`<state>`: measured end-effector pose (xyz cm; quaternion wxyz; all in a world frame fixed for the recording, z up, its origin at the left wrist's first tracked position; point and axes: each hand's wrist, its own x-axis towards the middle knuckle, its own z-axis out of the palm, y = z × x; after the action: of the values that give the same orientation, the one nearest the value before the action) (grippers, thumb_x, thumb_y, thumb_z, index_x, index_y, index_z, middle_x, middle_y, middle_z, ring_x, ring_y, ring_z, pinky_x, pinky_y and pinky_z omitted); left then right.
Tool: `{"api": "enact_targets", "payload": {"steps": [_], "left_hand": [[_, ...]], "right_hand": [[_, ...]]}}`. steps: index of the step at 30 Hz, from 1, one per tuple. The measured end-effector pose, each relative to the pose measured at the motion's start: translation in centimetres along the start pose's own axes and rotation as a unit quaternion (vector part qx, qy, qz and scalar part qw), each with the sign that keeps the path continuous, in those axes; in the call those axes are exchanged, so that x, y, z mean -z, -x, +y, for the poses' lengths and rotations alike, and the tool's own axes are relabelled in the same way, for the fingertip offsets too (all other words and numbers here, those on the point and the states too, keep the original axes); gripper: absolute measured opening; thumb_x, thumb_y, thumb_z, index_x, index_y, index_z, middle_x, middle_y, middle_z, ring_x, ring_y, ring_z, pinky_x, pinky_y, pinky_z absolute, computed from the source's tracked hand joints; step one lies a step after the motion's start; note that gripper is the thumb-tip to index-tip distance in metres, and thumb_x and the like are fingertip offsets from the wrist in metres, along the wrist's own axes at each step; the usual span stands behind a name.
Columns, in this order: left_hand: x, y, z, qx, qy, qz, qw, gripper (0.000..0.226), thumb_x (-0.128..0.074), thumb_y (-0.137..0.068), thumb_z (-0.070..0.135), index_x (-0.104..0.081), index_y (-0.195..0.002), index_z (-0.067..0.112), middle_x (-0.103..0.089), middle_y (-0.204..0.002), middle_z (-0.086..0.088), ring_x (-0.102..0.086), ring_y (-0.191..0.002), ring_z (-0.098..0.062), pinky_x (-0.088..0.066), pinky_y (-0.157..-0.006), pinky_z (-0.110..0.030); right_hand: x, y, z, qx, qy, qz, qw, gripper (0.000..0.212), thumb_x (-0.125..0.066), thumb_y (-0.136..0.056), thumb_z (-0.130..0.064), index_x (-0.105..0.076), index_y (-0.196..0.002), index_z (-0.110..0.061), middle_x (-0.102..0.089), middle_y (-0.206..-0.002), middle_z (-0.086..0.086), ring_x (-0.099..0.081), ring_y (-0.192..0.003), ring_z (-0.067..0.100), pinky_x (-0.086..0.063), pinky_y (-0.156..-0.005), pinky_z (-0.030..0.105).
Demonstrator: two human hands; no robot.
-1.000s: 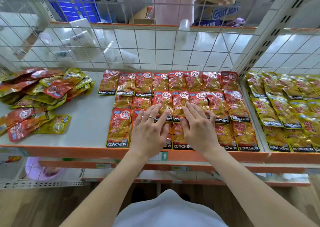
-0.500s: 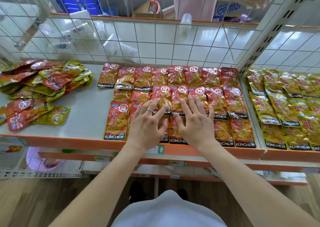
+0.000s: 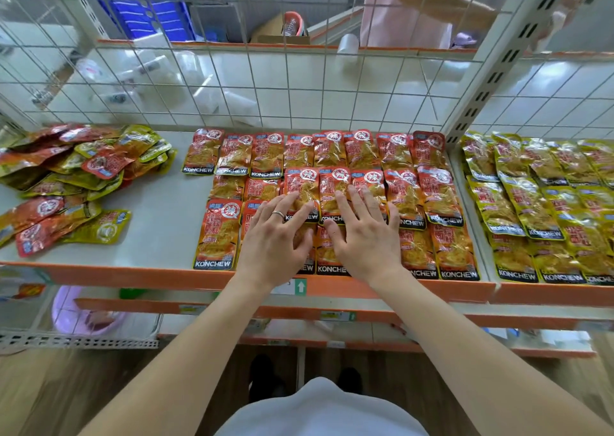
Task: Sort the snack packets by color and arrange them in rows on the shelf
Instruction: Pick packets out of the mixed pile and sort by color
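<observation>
Red snack packets (image 3: 408,199) lie in three overlapping rows across the middle of the white shelf (image 3: 159,229). My left hand (image 3: 275,239) and my right hand (image 3: 363,236) lie side by side, fingers straight and spread, pressing flat on packets of the front and middle rows. A ring shows on my left hand. Yellow packets (image 3: 538,203) lie in rows on the adjoining shelf at the right. An unsorted heap of red and yellow packets (image 3: 76,176) lies at the left.
A wire grid back panel (image 3: 299,90) closes the shelf behind the packets, and a slotted upright post (image 3: 481,80) divides the two shelves. An orange front lip (image 3: 133,274) edges the shelf. Another person (image 3: 432,3) stands behind the grid. Lower shelves sit below.
Both hands have slid slightly away from me over the red packets, staying flat. The view has shifted a little; the person behind the grid moved to the right.
</observation>
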<state>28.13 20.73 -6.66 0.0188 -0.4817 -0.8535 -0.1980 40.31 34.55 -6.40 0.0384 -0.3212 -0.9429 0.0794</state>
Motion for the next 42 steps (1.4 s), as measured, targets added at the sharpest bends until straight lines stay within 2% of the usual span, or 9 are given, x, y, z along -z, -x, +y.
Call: {"api": "enact_targets", "payload": {"steps": [5, 8, 11, 15, 20, 24, 30, 37, 42], "left_hand": [[0.0, 0.1, 0.1, 0.001, -0.013, 0.002, 1.000, 0.048, -0.059, -0.095, 0.040, -0.056, -0.142, 0.029, -0.049, -0.151, -0.002, -0.041, -0.140, -0.023, -0.043, -0.109, -0.044], [0.0, 0.1, 0.0, -0.002, -0.018, 0.003, 1.000, 0.048, -0.058, -0.096, 0.041, -0.055, -0.143, 0.030, -0.048, -0.152, -0.002, -0.040, -0.141, -0.024, -0.041, -0.110, -0.045], [0.0, 0.2, -0.2, -0.013, -0.022, 0.011, 1.000, 0.048, -0.052, -0.097, 0.044, -0.054, -0.143, 0.029, -0.046, -0.154, -0.003, -0.039, -0.142, -0.025, -0.037, -0.113, -0.047], [0.1, 0.3, -0.2, -0.061, -0.041, 0.021, 0.997, 0.052, -0.043, -0.098, 0.053, -0.057, -0.141, 0.029, -0.047, -0.153, -0.001, -0.041, -0.141, -0.025, -0.040, -0.111, -0.050], [0.0, 0.1, -0.1, -0.078, -0.055, -0.013, 0.995, 0.055, -0.037, -0.097, 0.059, -0.054, -0.143, 0.034, -0.043, -0.156, 0.003, -0.037, -0.144, -0.023, -0.044, -0.108, -0.052], [0.0, 0.0, -0.1, -0.067, -0.055, -0.034, 0.996, 0.057, -0.033, -0.098, 0.060, -0.050, -0.147, 0.036, -0.038, -0.159, 0.006, -0.031, -0.148, -0.019, -0.041, -0.110, -0.050], [0.0, 0.0, 0.2, -0.066, -0.062, -0.005, 0.996, 0.052, -0.042, -0.096, 0.054, -0.057, -0.142, 0.032, -0.047, -0.154, 0.003, -0.040, -0.142, -0.021, -0.041, -0.108, -0.050], [0.0, 0.0, 0.4, -0.072, -0.071, -0.004, 0.995, 0.052, -0.043, -0.097, 0.053, -0.056, -0.143, 0.031, -0.046, -0.155, 0.001, -0.040, -0.143, -0.023, -0.039, -0.111, -0.050], [0.1, 0.1, 0.3, -0.077, -0.067, -0.010, 0.995, 0.050, -0.043, -0.098, 0.052, -0.059, -0.140, 0.029, -0.051, -0.150, 0.003, -0.044, -0.140, -0.023, -0.046, -0.104, -0.053]], "right_hand": [[0.0, 0.0, 0.2, 0.004, 0.000, -0.008, 1.000, 0.068, -0.012, -0.098, -0.063, -0.013, -0.159, -0.032, -0.009, -0.167, -0.003, 0.001, -0.154, 0.016, 0.006, -0.120, 0.054], [0.2, 0.0, 0.0, 0.008, -0.018, -0.001, 1.000, 0.070, -0.011, -0.096, -0.064, -0.016, -0.158, -0.032, -0.011, -0.167, -0.003, -0.001, -0.154, 0.017, 0.008, -0.120, 0.055], [1.2, 0.6, 0.7, 0.007, -0.074, 0.043, 0.996, 0.070, -0.014, -0.096, -0.063, -0.024, -0.157, -0.031, -0.017, -0.166, -0.003, -0.008, -0.154, 0.016, 0.011, -0.120, 0.052], [3.1, 1.8, 5.4, -0.030, -0.084, 0.094, 0.992, 0.065, -0.023, -0.096, -0.062, -0.034, -0.153, -0.032, -0.022, -0.164, -0.004, -0.014, -0.153, 0.015, 0.003, -0.122, 0.050], [3.3, 3.6, 10.6, -0.047, -0.044, 0.045, 0.997, 0.075, -0.015, -0.091, -0.071, -0.034, -0.153, -0.034, -0.020, -0.165, 0.001, -0.012, -0.153, 0.021, -0.003, -0.123, 0.052], [3.0, 3.8, 10.9, -0.041, -0.040, -0.002, 0.998, 0.078, -0.015, -0.090, -0.072, -0.022, -0.157, -0.032, -0.012, -0.167, 0.001, -0.003, -0.154, 0.021, -0.001, -0.125, 0.043], [2.6, 3.5, 11.1, -0.036, -0.039, 0.002, 0.999, 0.080, -0.009, -0.090, -0.072, -0.022, -0.158, -0.033, -0.014, -0.167, 0.000, -0.002, -0.154, 0.020, 0.002, -0.124, 0.041], [2.5, 3.6, 11.4, -0.027, -0.040, 0.004, 0.999, 0.073, -0.018, -0.095, -0.067, -0.020, -0.158, -0.031, -0.012, -0.167, 0.001, -0.001, -0.154, 0.021, 0.005, -0.123, 0.040], [2.3, 3.6, 11.4, -0.027, -0.056, 0.010, 0.998, 0.073, -0.019, -0.093, -0.067, -0.023, -0.157, -0.031, -0.014, -0.167, 0.000, -0.003, -0.154, 0.021, 0.003, -0.123, 0.041]]}}
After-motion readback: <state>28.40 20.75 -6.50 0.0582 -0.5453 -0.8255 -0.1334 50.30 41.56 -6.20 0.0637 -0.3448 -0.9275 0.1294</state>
